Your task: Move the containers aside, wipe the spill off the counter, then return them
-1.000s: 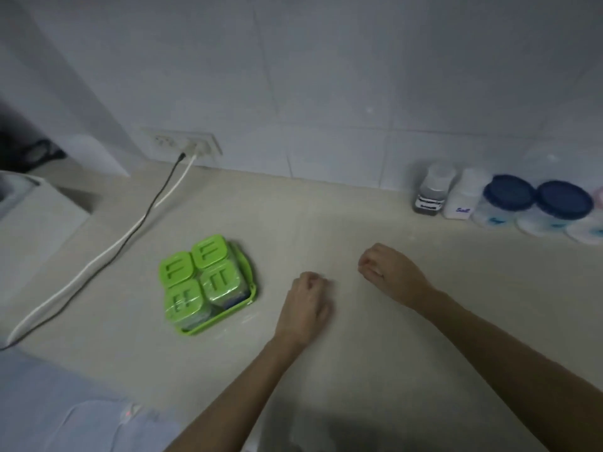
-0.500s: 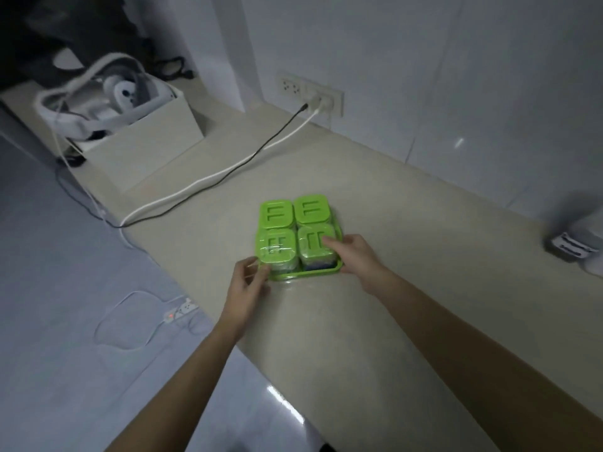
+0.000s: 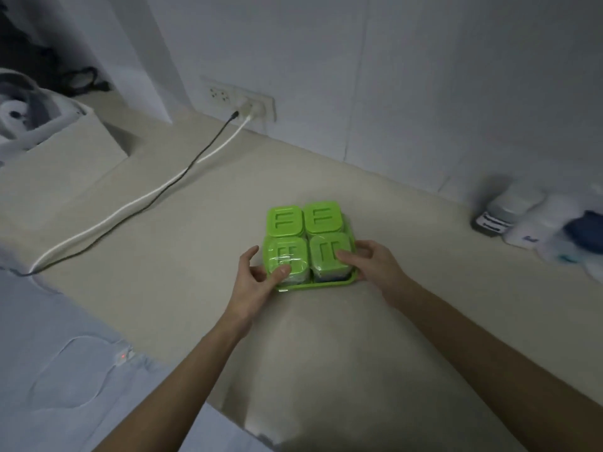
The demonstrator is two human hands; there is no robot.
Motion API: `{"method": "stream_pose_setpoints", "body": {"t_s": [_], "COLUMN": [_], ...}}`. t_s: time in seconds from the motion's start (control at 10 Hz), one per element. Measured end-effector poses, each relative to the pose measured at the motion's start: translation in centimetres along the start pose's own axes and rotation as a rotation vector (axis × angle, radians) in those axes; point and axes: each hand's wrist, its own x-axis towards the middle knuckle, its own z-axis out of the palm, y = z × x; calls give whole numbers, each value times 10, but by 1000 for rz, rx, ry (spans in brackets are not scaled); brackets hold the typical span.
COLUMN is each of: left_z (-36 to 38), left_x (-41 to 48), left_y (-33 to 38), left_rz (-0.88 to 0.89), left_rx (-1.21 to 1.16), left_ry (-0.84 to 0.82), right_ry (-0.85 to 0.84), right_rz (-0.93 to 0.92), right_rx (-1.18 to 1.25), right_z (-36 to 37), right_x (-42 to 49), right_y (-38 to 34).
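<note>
On the counter (image 3: 163,243), left hand (image 3: 257,282) and right hand (image 3: 372,265) grip the green container tray (image 3: 313,283).

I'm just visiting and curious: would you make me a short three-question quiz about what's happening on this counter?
1. True or false: both hands are touching the green set of containers.
2. How many green lids sit in the green tray?
A) two B) four C) six
3. Fill in: the black and white cables run to the ____ on the wall.

Key
1. True. The left hand holds the tray's near left corner, with its thumb on the near left lid; the right hand grips the right side, with its fingers on the near right lid.
2. B, four.
3. Socket.
</note>
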Motion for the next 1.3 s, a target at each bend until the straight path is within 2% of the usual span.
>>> {"method": "stream_pose_setpoints", "body": {"t_s": [0.2, 0.4, 0.7, 1.0, 1.1, 1.2, 1.3], "left_z": [88, 161, 213, 241, 242, 234, 220], "left_x": [24, 50, 91, 113, 111, 97, 62], "left_y": [28, 46, 66, 63, 71, 71, 51], "left_rz": [110, 105, 122, 123, 107, 109, 216], "left_rx": [50, 151, 216, 237, 247, 297, 378], "left_ry": [-261, -417, -563, -498, -525, -402, -171], "right_ry": [244, 425, 494, 503, 492, 660, 802], "right_rz": [8, 10, -68, -131, -103, -186, -271], "right_rx": [125, 215, 269, 220, 181, -12, -407], "right_z": [-84, -138, -175, -194, -194, -191, -186], "right_x": [-12, -7, 26, 54, 53, 38, 2], "right_y": [17, 32, 28, 16, 16, 18, 36]}}
